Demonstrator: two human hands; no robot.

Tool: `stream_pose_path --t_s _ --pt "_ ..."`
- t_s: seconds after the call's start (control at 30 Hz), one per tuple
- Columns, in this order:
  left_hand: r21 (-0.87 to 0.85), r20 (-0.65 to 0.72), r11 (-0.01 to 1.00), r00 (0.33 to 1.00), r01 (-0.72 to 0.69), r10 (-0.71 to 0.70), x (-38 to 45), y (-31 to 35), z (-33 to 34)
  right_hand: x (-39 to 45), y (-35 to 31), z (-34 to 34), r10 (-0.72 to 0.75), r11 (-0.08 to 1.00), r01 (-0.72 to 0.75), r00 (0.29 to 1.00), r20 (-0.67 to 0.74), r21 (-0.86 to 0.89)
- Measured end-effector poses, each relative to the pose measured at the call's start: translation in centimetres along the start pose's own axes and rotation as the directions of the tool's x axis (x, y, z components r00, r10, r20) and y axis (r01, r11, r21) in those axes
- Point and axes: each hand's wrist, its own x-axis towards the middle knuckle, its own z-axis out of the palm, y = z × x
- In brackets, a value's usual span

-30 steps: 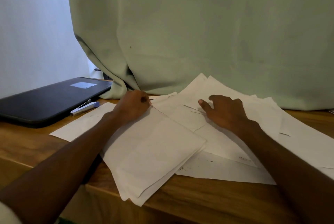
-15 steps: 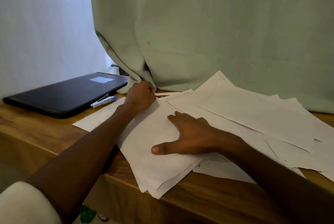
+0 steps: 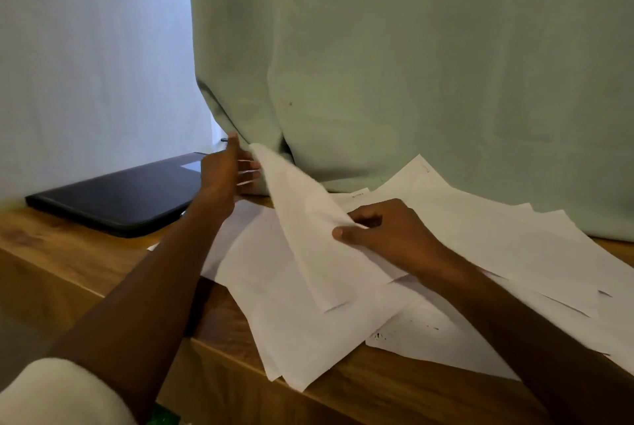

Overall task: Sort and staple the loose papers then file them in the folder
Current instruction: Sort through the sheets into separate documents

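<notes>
Loose white papers (image 3: 514, 239) lie spread over the right of the wooden table (image 3: 61, 273). A squared stack of sheets (image 3: 302, 328) overhangs the front edge. One white sheet (image 3: 308, 219) is lifted and curls up off that stack. My right hand (image 3: 391, 236) pinches its right edge, thumb on top and fingers curled beneath. My left hand (image 3: 226, 172) is raised at the sheet's far upper corner, fingers straight and spread, touching its edge. The black folder (image 3: 120, 198) lies closed at the back left. My left arm hides the stapler.
A pale green curtain (image 3: 411, 81) hangs down onto the back of the table behind the papers. A white wall is at the left. Bare wood shows in front of the folder.
My right hand went from lying flat on the stack to pinching one sheet and lifting it. My left hand rose off the stack's far corner and its fingers spread.
</notes>
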Motion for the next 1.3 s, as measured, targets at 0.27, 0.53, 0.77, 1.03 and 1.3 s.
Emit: stream_pose_path --t_s 0.27,0.53,0.77,1.03,1.3 --pt "0.015 0.562 0.992 0.819 0.129 -0.115 -3.1 -0.3 3.5 -0.1 1.0 -3.4 0.104 0.144 -0.269 0.961 0.256 0.952" --pt "-0.032 0.744 0.999 0.669 0.026 0.007 -4.4 -0.5 4.1 0.8 2.5 -2.7 0.116 0.068 -0.228 0.969 0.219 0.971" --pt "-0.052 0.728 0.994 0.678 -0.093 0.102 -6.2 -0.8 5.6 0.8 2.7 -1.7 0.032 0.160 -0.256 0.966 0.255 0.953" --pt "-0.035 0.619 0.989 0.773 -0.146 0.136 -6.0 -0.9 5.8 0.3 2.5 -3.4 0.070 0.108 -0.129 0.990 0.122 0.986" --pt "0.034 0.647 0.983 0.753 -0.182 0.117 -6.3 -1.5 6.0 1.6 4.1 -6.0 0.205 0.328 -0.185 0.971 0.122 0.926"
